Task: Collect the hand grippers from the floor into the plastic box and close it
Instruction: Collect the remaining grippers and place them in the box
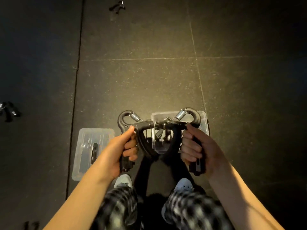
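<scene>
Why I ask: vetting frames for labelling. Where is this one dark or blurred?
Head view: light pools around the plastic box; left floor is dark, hand grippers there barely show; the checked trousers are motion-blurred; the left hand and right hand are sharp.

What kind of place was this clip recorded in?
Probably a gym or home workout room: dark speckled rubber floor tiles with seams, spring hand grippers scattered on them, and two more held near a clear plastic box.
</scene>
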